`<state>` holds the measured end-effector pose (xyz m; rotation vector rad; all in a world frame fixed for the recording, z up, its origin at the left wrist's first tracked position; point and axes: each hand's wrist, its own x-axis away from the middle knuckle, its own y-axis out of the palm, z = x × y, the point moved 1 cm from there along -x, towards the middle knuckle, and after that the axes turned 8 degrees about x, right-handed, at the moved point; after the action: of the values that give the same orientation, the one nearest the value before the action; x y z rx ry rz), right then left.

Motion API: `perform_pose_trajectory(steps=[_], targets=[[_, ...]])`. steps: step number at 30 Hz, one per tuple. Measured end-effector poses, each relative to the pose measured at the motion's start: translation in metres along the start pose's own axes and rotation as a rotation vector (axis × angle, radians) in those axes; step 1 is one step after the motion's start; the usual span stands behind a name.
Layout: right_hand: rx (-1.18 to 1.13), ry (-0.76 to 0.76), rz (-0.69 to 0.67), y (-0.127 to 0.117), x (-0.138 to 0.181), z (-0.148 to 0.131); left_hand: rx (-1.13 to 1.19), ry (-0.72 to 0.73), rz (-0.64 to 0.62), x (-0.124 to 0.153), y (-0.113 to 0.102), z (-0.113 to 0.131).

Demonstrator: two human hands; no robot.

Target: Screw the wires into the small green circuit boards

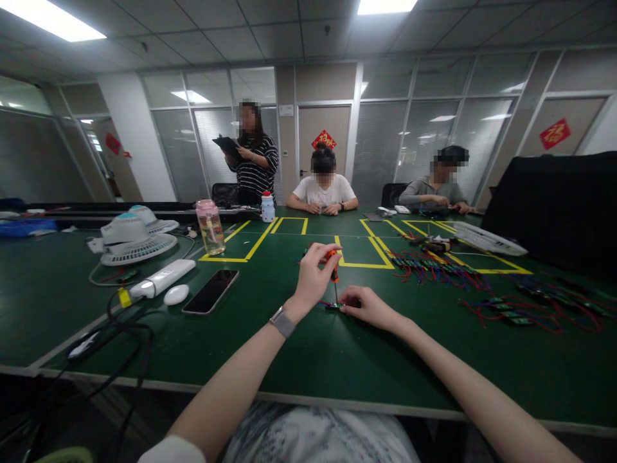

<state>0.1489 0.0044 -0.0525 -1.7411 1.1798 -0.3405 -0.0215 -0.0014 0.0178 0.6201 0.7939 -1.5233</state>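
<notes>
My left hand point(313, 275) is closed on the orange and black handle of a screwdriver point(334, 275), held upright with the fingers at its top. The thin shaft points down to a small green circuit board point(332, 307) lying on the green table point(270, 360). Whether the tip sits in a screw is too small to tell. My right hand point(369, 307) pinches the board's right edge and rests on the table. Red and blue wires come off the board's left side, partly behind my left hand.
Wired boards point(434, 267) lie in a row to the right, with another bunch point(513, 312) nearer. On the left are a phone point(212, 291), a white case point(176, 294), a power strip point(164, 278), fans point(139, 247) and a pink-lidded bottle point(211, 228). Several people are across the table.
</notes>
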Motion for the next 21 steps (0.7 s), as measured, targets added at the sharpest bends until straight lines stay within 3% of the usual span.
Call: perform_pose_trajectory(steps=[4, 11, 16, 21], targets=[[0.008, -0.012, 0.0, -0.0002, 0.0001, 0.0003, -0.099, 0.105, -0.054, 0.0019, -0.0004, -0.0005], [0.006, -0.016, -0.009, 0.0, 0.0007, 0.0019, 0.242, -0.114, -0.031, -0.004, 0.0032, -0.0006], [-0.008, -0.01, -0.01, 0.0012, 0.0, 0.0036, 0.137, -0.124, 0.041, -0.0045, -0.0005, -0.0008], [-0.016, -0.008, -0.007, 0.0009, 0.0002, 0.0033, -0.142, -0.01, 0.103, 0.0017, -0.001, -0.001]])
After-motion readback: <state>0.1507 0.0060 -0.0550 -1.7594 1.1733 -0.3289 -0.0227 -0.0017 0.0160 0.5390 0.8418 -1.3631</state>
